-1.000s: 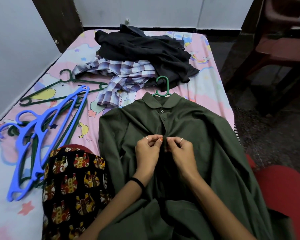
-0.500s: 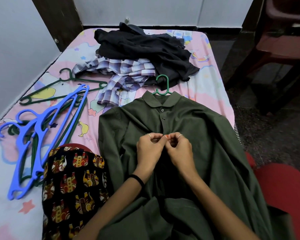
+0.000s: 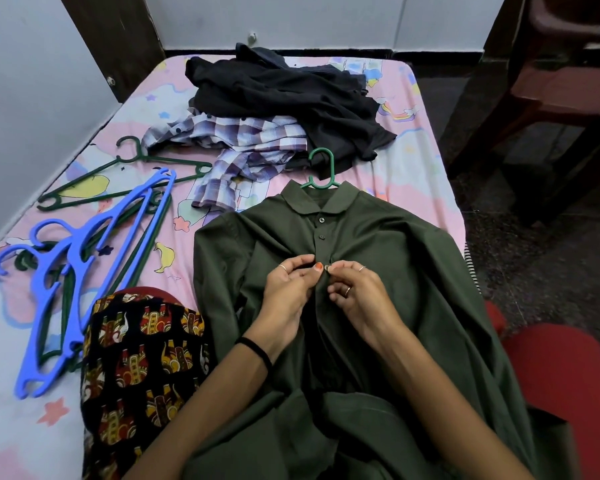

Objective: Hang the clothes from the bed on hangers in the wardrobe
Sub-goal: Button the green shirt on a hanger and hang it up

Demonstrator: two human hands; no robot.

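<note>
Both hands, left (image 3: 288, 289) and right (image 3: 357, 292), pinch the shirt (image 3: 395, 258) placket, buttoning (hanger (image 3: 321, 171) inside); 2 garments (image 3: 278, 109) left.

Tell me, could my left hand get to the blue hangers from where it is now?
Probably yes. The blue hangers lie uncovered on the bed on that side, with nothing between. But the left hand is pinching the green shirt placket, so it would have to let go first.

Matt cloth shirt (image 3: 395, 271) (plastic hanger (image 3: 321, 171))
</note>
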